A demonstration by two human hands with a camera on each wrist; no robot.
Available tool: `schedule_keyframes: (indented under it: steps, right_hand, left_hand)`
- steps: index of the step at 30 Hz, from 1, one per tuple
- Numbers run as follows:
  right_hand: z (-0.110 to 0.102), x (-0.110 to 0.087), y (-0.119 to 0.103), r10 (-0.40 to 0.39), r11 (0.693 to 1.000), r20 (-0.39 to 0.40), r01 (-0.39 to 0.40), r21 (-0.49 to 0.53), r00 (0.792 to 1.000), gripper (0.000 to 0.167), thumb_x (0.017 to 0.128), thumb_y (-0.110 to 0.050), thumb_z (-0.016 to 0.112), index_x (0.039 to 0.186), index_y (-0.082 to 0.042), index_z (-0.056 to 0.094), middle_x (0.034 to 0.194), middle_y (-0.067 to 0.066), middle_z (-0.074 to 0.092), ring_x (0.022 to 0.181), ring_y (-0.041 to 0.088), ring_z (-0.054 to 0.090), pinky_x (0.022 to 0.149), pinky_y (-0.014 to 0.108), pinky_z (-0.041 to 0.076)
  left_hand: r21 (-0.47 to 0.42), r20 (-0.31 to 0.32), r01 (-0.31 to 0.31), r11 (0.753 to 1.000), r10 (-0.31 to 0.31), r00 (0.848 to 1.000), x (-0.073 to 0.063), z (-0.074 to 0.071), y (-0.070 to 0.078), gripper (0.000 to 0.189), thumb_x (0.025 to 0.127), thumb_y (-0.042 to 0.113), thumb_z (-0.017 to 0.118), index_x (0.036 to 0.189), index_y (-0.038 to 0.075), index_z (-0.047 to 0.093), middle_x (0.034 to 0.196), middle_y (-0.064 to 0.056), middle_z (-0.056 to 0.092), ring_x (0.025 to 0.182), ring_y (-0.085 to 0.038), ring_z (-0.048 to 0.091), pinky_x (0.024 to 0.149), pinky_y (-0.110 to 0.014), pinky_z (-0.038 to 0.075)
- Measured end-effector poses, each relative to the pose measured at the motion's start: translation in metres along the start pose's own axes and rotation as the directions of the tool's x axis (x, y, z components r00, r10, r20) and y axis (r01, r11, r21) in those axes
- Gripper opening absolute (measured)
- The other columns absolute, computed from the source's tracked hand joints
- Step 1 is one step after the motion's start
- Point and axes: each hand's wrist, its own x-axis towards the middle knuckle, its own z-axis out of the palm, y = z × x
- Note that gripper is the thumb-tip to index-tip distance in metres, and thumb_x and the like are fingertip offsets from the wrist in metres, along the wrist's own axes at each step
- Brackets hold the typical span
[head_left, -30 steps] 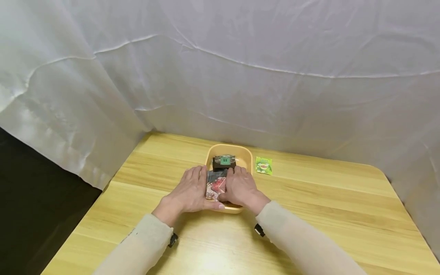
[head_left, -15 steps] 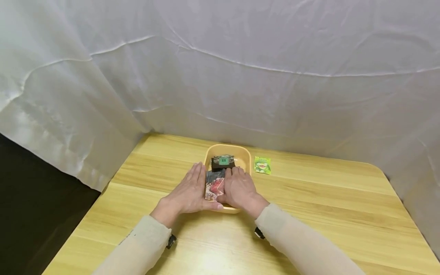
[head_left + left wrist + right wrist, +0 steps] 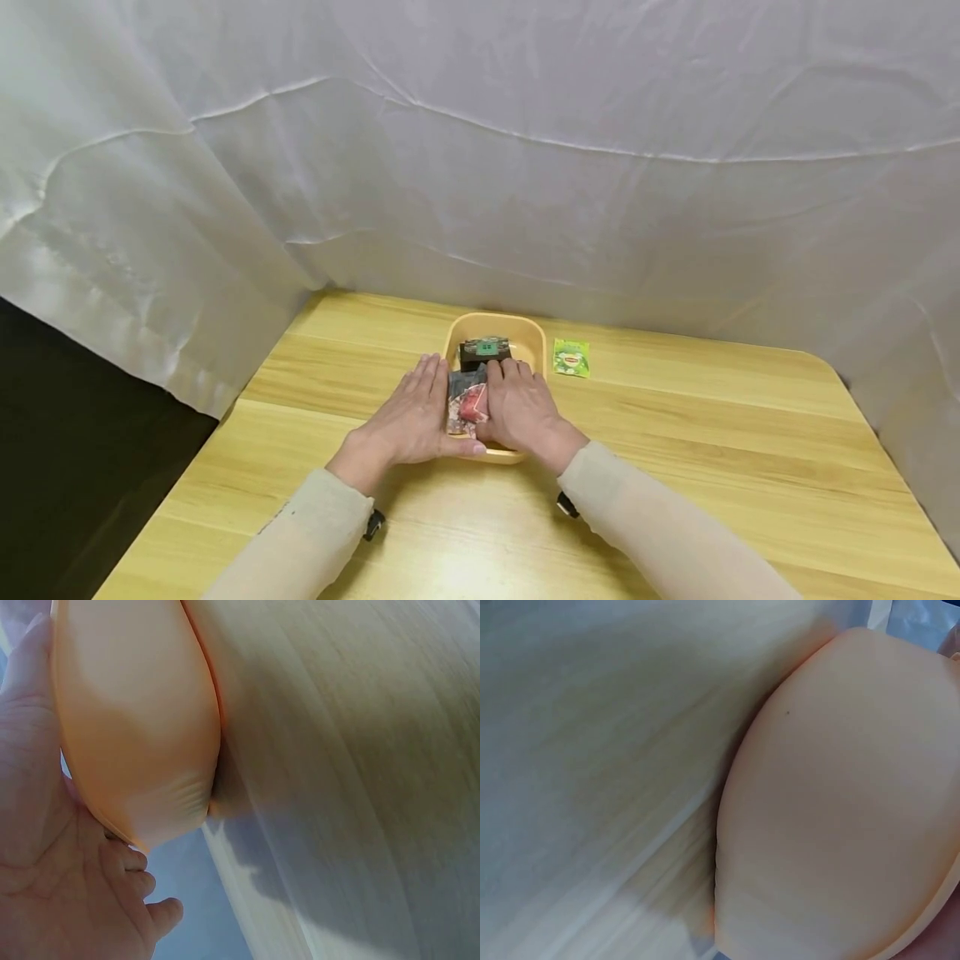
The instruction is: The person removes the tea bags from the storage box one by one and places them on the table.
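Note:
A dark tea sachet (image 3: pixel 467 400) with a red patch sits in the front part of a small orange-yellow plastic basin (image 3: pixel 534 332). My right hand (image 3: pixel 519 408) reaches into the basin and grips the sachet's right edge, its fingertips bent down; the thumb is mostly hidden. My left hand (image 3: pixel 408 421) rests along the basin's left rim with straight fingers, its thumb along the front rim. Behind the sachet lies a black packet (image 3: pixel 483 354) with a green label. In the left wrist view, the left palm lies against the outside of the basin (image 3: pixel 142 712).
A green and yellow tea sachet (image 3: pixel 572 357) lies flat on the wooden table (image 3: pixel 712 417), right of the basin. Pale grey cloth (image 3: pixel 525 208) hangs behind the table and along its sides. A dark area (image 3: pixel 90 450) lies beyond the left edge.
Under the right hand the dark sachet has buckled slightly, its upper right corner rising. The right thumb has slipped further out of sight. The left hand stays on the rim.

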Motion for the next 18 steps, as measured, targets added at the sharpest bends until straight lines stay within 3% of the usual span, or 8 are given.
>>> schedule_keyframes:
  steps: [9, 15, 18]
  right_hand:
    - [-0.007, 0.001, 0.002, -0.029, 1.000, 0.025, 0.029, 0.008, 0.999, 0.114, 0.077, -0.053, 0.090, 0.160, 0.001, 0.036, 0.152, 0.023, 0.052, 0.133, 0.041, 0.053, 0.108, 0.055, 0.054]
    - [-0.010, 0.001, 0.004, -0.055, 0.997, 0.019, 0.054, 0.048, 0.998, 0.105, 0.074, -0.041, 0.095, 0.152, 0.005, 0.042, 0.140, 0.025, 0.057, 0.121, 0.036, 0.057, 0.105, 0.046, 0.057]
    - [-0.012, 0.001, 0.006, -0.043, 0.996, 0.028, 0.040, 0.084, 0.999, 0.104, 0.073, -0.036, 0.096, 0.152, 0.004, 0.042, 0.142, 0.025, 0.055, 0.122, 0.036, 0.055, 0.106, 0.046, 0.057]
  left_hand:
    - [-0.007, 0.020, 0.015, 1.000, -0.015, 1.000, 0.000, 0.000, 0.000, 0.145, 0.076, 0.094, 0.059, 0.167, -0.004, 0.003, 0.175, -0.026, -0.002, 0.164, -0.039, -0.001, 0.134, -0.053, 0.011]
    - [-0.022, 0.017, 0.016, 1.000, -0.015, 1.000, -0.001, -0.001, 0.001, 0.145, 0.075, 0.094, 0.060, 0.167, -0.004, 0.004, 0.175, -0.027, 0.000, 0.164, -0.039, -0.001, 0.134, -0.053, 0.011]
    - [-0.026, 0.016, 0.014, 1.000, -0.013, 1.000, 0.000, 0.000, 0.001, 0.145, 0.076, 0.093, 0.061, 0.167, -0.004, 0.005, 0.175, -0.027, 0.001, 0.164, -0.039, -0.001, 0.134, -0.053, 0.011]
